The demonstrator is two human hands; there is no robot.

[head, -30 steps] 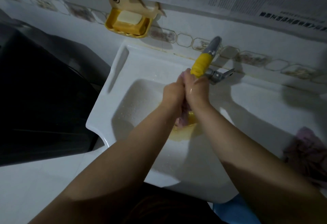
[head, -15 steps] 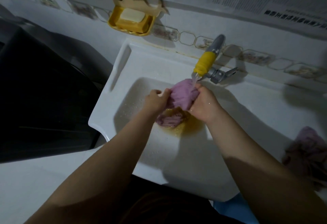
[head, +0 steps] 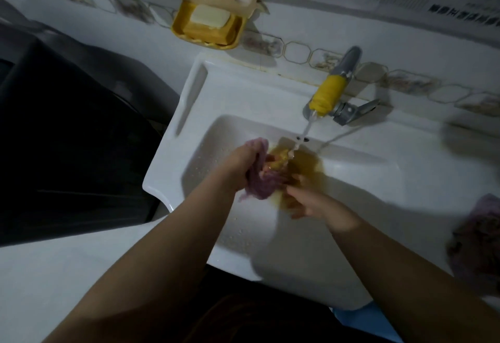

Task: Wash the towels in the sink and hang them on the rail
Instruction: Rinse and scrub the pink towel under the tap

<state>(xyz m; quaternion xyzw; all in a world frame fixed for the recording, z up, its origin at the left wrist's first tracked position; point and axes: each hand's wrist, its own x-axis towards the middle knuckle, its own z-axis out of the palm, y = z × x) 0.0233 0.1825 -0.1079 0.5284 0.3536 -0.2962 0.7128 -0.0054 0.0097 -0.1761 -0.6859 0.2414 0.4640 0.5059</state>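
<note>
Head view: both hands in sink [head: 351, 180]
Left hand [head: 238, 164]: grip curled round purple towel [head: 259, 185]
Right hand [head: 308, 202]: blurred, grip state unclear
Tap [head: 328, 93]: running

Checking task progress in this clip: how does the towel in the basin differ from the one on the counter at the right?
The towel in the basin is gripped by the left hand, under the tap's stream; the towel on the counter lies untouched. The first is bunched and twisted, the second a loose heap. Both look purplish-pink.
</note>
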